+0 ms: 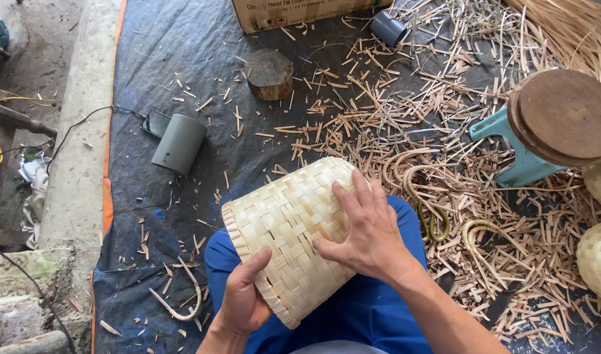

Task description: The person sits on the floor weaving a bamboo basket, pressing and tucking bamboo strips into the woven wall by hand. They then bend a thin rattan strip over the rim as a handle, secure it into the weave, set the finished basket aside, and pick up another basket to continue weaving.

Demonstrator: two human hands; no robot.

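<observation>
A pale woven bamboo basket [294, 223] lies on its side across my lap, its open rim toward the lower left. My left hand [242, 298] grips the basket's rim from below, thumb on the weave. My right hand [364, 226] rests flat on the basket's upper side, fingers spread over the strips. My blue trousers [359, 308] show under the basket.
A dark tarp [176, 59] covers the floor, littered with bamboo shavings [405, 111]. A grey pipe piece [178, 144], a phone, a wood stump [269, 73], a cardboard box [294, 12], a teal stool with round wooden top [556, 121], curved cane handles [431, 210] and more baskets [599, 259] lie around.
</observation>
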